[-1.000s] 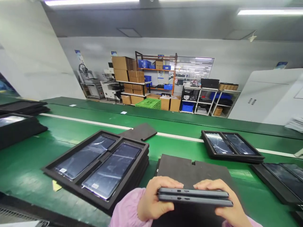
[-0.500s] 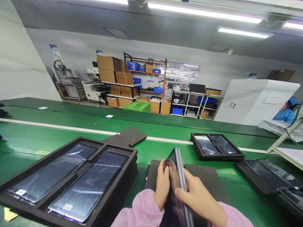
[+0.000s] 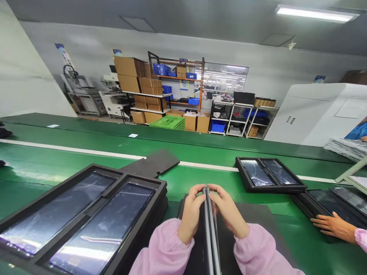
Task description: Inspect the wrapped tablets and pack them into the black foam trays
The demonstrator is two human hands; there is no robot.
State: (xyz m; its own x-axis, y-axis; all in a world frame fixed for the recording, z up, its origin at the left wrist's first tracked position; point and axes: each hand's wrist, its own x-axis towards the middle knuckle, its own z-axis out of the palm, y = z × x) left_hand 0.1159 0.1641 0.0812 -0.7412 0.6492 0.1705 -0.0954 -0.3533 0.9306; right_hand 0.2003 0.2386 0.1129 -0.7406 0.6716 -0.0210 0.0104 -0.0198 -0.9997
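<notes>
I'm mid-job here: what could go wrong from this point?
The two thin, grey-edged flat devices stand on edge, side by side, between left hand and right hand; they might slide against each other and scuff. Their lower ends are out of view, so any slip there could go unseen. A co-worker's hand at the right might get bumped if the right arm swings wide.

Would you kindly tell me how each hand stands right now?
Left hand: closed on two slim devices, held on edge.
Right hand: closed on the same two, opposite side.

Bright ceiling tube [image 3: 317, 13] above; white glare streaks the left tray's screens [image 3: 86, 248].
</notes>
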